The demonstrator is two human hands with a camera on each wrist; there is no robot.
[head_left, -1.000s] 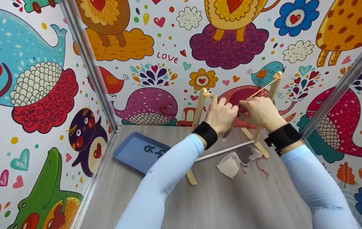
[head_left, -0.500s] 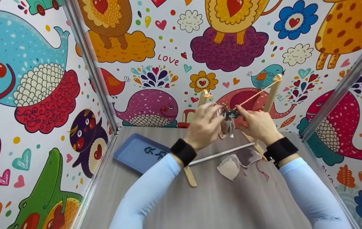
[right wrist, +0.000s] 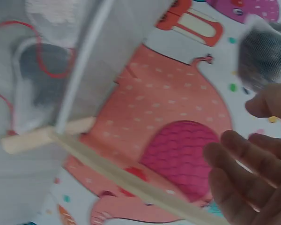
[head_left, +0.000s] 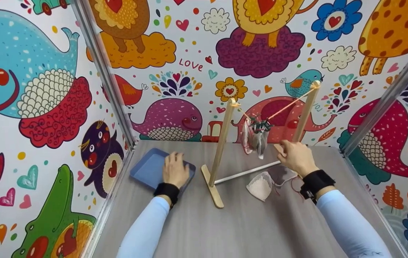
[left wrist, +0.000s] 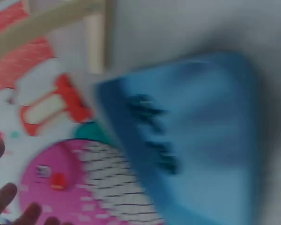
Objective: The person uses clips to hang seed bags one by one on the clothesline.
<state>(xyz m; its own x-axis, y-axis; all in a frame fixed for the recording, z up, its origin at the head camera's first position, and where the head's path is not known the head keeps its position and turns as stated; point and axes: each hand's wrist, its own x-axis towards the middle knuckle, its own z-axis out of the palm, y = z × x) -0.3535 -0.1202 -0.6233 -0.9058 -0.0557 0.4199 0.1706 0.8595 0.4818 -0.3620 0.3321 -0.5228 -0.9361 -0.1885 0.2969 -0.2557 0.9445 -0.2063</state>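
The person's left hand is hovering over the blue tray, fingers spread and pinching nothing, while two dark clips are lying inside; whether a fingertip is touching the tray, I can't tell. The right hand is hanging beside the right post of the wooden stand, its fingers loosely bent around nothing. Between the posts the string is sagging into a V, with dark green clips bunching at its lowest point and the mesh pouches dangling below them. That bunching is looking risky to me — more weight there could be pulling the posts inward or working a knot loose. A pale pouch and a dark pouch are lying on the table, trailing red cords; those could be snagging on the stand's foot if lifted carelessly — and a bumped post could be setting everything swinging.
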